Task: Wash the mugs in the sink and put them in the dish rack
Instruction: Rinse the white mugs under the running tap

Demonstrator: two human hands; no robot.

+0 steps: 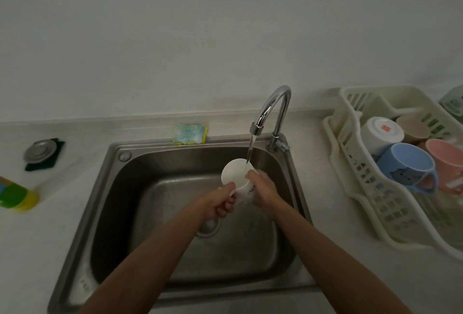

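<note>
A white mug (234, 173) is tilted over the steel sink (105, 201), its mouth turned up toward the running tap (273, 110). Water falls onto its far rim. My left hand (219, 204) grips the mug from the left near its base, fingers curled. My right hand (263, 189) holds its right side, thumb at the rim. The cream dish rack (350, 163) on the right counter holds a white mug (380, 133), a beige mug (412, 128), a blue mug (408, 165) with a cat picture and a pink mug (444, 160).
A yellow-green sponge (190, 134) lies behind the sink. A metal sink plug (40, 152) rests on a dark green pad at the left. A green and yellow bottle (17, 195) lies at the left edge. The drain (209, 227) is partly hidden by my left arm.
</note>
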